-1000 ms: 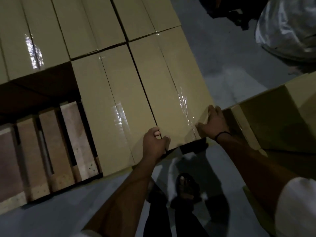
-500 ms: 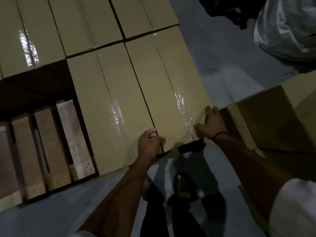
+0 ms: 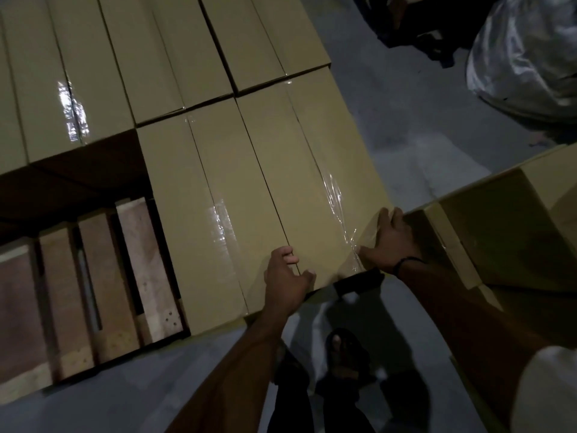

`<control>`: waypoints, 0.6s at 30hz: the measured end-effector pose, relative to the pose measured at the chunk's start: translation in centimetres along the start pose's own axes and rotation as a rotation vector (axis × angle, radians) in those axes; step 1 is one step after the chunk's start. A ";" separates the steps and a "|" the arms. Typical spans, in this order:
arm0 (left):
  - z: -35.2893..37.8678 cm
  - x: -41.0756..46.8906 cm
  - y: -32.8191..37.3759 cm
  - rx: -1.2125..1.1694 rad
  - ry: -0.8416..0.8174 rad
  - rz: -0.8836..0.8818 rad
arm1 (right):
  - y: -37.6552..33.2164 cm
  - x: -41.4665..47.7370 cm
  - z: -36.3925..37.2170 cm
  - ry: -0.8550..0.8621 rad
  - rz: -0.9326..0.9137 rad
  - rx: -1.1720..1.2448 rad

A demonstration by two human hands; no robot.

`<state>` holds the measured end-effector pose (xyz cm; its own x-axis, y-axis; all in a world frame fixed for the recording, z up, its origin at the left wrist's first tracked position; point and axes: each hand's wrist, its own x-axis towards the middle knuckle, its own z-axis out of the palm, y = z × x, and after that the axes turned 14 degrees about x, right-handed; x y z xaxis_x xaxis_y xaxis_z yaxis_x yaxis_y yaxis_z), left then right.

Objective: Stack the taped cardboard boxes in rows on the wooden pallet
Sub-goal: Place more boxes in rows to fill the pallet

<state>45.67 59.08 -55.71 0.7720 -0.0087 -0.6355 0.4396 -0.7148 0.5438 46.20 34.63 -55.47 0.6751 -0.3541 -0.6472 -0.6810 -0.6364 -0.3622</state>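
Both hands clasp the near end of a long tan cardboard box [image 3: 315, 182] sealed with clear tape: the left hand [image 3: 287, 275] curls over its near edge, the right hand [image 3: 388, 245] wraps its near right corner. This box lies at the right end of the brown slatted wooden pallet [image 3: 93, 295], flush against a matching box [image 3: 203, 220]. More tan boxes [image 3: 156, 51] fill the pallet's far side; bare slats [image 3: 146, 264] show at its near left.

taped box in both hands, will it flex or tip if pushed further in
Probably stiff: the taped box shows straight edges with the left hand and right hand gripping only its near end. Likely slides rather than tips, since it lies long and flat beside the neighbouring box. The glossy tape may be slick.
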 end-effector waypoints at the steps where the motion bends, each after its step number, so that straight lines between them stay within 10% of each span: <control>1: -0.1 -0.1 0.0 0.004 -0.007 0.007 | -0.3 -0.3 0.0 -0.013 0.010 -0.009; 18: -11.8 4.5 4.4 -0.165 0.219 0.207 | -16.9 1.0 -1.5 0.070 -0.242 0.007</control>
<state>56.50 64.15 -49.68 0.9250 0.0214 -0.3794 0.3178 -0.5910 0.7414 58.80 44.06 -48.96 0.8366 -0.2383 -0.4933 -0.4987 -0.7039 -0.5058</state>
